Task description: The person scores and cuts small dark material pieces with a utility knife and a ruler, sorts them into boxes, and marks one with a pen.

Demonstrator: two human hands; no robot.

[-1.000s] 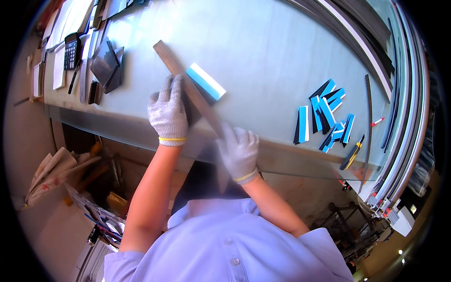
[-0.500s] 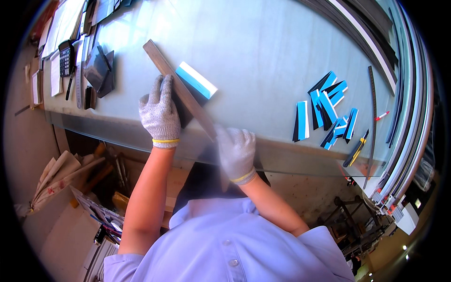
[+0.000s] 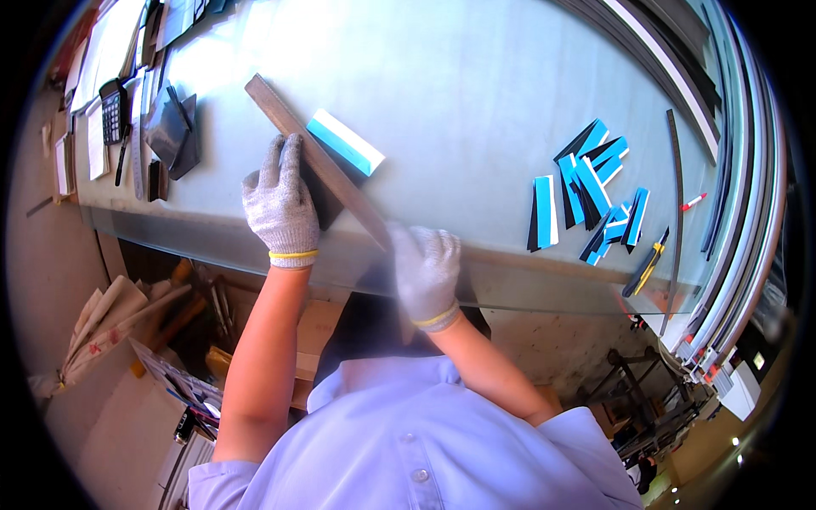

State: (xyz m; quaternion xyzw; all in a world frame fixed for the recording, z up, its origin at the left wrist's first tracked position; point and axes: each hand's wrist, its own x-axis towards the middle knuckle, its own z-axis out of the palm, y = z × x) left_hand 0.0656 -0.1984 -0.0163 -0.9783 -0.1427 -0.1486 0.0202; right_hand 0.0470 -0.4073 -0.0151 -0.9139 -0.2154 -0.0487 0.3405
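Note:
My left hand (image 3: 279, 200), in a grey knit glove with a yellow cuff, lies with fingers stretched out against a long brownish-grey bar (image 3: 327, 166). The bar slants across the glass tabletop toward me. Under and beside that hand shows a dark flat piece (image 3: 330, 206). At the bar's near end is my right hand (image 3: 427, 276), gloved alike, its fingers curled and partly smeared by motion. What it grips is hidden. Just beyond the bar lies a blue-and-white strip (image 3: 346, 142).
Several blue, black and white strips (image 3: 586, 187) lie in a loose pile at right. Near them are a yellow-and-black cutter knife (image 3: 646, 269), a red-and-white pen (image 3: 694, 201) and a dark ruler (image 3: 676, 187). Long profiles line the right edge. A calculator (image 3: 113, 110) sits at left.
The whole view has shifted slightly. Both hands keep nearly the same places along the bar, and the right hand is blurred in both frames.

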